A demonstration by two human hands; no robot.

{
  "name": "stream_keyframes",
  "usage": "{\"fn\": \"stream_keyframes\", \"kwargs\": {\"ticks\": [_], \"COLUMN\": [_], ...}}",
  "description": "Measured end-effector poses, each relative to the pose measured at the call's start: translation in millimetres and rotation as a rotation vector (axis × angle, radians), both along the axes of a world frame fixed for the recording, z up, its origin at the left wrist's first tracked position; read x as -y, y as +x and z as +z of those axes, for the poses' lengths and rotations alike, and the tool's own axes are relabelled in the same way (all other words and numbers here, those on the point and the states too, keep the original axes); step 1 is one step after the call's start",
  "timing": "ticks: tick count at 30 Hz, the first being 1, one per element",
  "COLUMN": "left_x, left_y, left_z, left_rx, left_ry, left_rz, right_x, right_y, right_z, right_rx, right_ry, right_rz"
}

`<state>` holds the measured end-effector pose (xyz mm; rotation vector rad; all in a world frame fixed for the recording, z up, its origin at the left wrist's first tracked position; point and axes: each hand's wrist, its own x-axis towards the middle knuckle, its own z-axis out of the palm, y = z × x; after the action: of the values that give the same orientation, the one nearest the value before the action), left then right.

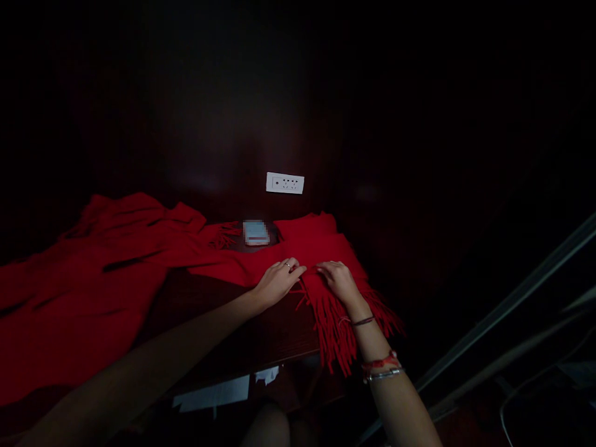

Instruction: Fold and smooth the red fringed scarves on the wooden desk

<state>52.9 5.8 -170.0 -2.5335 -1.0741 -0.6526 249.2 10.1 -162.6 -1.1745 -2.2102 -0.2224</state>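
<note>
A red fringed scarf (321, 248) lies in layers on the dark tabletop, its tassels hanging over the front edge. My left hand (279, 280) is at the scarf's near edge, fingers curled and thumb close to them, apparently pinching the cloth; a ring shows on one finger. Just to its right, my right hand (339, 279) rests over the fringed end with fingers reaching left, loosely bent, and its thumb mostly hidden. Further left, more red cloth (116, 261) spreads in a loose, rumpled heap across the table.
Behind the scarf is a small pale, blurred-out rectangular object (256, 232). A white wall socket (285, 183) is on the dark wall above it. White paper (214, 395) shows below the table edge. At right, a pale slanting edge (507, 304) crosses the dark.
</note>
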Motion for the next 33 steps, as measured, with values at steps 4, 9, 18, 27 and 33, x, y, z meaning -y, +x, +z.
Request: {"fn": "stream_keyframes", "kwargs": {"ticks": [4,9,18,27,33], "left_x": [-3,-6,-3,-1,-7], "left_y": [-1,-1,1,5,3], "left_z": [-4.7,-6.3,-1.3,-0.9,-11.6], "left_rx": [0.075,0.113,0.02,0.079,0.091], "left_ry": [-0.018,-0.04,-0.054,-0.106,-0.236], "left_rz": [-0.045,-0.034,0.038,0.018,0.023], "right_x": [2,9,3,14,12], "right_y": [-2,-8,-10,-18,-16], "right_z": [2.2,7.3,4.8,11.2,9.5], "right_rx": [-0.012,0.029,0.107,0.156,0.162], "right_ry": [0.014,0.027,0.06,0.037,0.04], "right_rz": [-0.012,0.076,0.037,0.093,0.046]}}
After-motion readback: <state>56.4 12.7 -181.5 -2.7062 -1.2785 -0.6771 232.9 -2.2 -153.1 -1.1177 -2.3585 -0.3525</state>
